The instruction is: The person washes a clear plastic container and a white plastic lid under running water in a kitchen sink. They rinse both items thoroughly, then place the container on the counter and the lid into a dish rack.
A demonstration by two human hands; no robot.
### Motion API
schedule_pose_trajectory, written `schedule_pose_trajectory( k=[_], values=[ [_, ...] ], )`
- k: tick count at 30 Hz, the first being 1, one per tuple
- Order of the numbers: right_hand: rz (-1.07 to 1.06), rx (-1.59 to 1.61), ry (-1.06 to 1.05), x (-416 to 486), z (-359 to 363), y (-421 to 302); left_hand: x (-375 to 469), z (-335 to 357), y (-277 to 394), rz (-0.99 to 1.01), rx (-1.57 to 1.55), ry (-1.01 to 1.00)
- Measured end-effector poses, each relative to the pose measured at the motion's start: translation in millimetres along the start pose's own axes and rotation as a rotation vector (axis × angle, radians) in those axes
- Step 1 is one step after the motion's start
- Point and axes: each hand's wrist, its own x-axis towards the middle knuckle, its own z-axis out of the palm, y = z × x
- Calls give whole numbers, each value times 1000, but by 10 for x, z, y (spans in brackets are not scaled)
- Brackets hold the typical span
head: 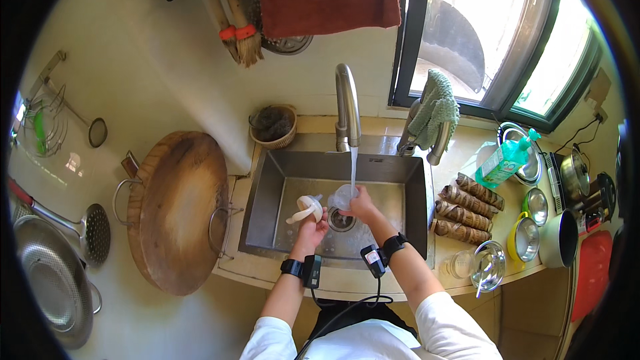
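Observation:
My left hand (313,231) holds a white plastic piece with a curved handle (309,208) over the sink. It looks like the top of a baby bottle or sippy cup, with a clear tip. My right hand (364,204) grips a small translucent plastic cup or bottle (342,197) beneath the faucet (349,107). Running water (354,167) falls onto the cup near my fingers. Both hands are inside the stainless steel sink (295,180), and the drain (342,222) shows just below the cup. The fingers of each hand are partly hidden by what they hold.
A thick round wooden chopping board (182,212) stands at the left. Right of the sink lie several leaf-wrapped bundles (462,214), a green soap pump bottle (502,165) and metal bowls (488,266). A green cloth (435,110) drapes over a second faucet (440,142). Behind sits a small basket (280,137).

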Motion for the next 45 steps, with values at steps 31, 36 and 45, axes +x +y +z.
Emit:
schedule_pose_trajectory(
  k=[31, 36, 45],
  values=[
    [-740, -1097, 183, -372, -140, -235, 389, 414, -547, 23, -324, -224],
    [-744, -1194, 86, -182, -117, -198, 172, 284, -391, 29, -231, -363],
    [-882, -1515, -304, 168, -195, -134, -70, 220, -206, -18, -264, -265]
  ],
)
